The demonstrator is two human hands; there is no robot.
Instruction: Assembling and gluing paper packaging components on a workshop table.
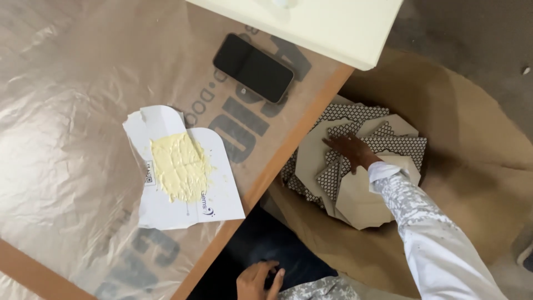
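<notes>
Several cut tile pieces (355,161), some patterned and some plain beige, lie heaped on brown paper (472,139) on the floor beside the table (277,161). The right hand (350,151) rests flat and open on the heap, grasping nothing. The left hand (258,279) rests loosely curled on the knee. The pieces look stiff, brittle and sharp-edged; best taken by a straight edge.

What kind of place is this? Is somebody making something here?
Probably a craft or workshop space. A plastic-covered table holds a white card smeared with pale yellow paste, and the right hand reaches into a pile of patterned cut pieces on brown paper.
</notes>
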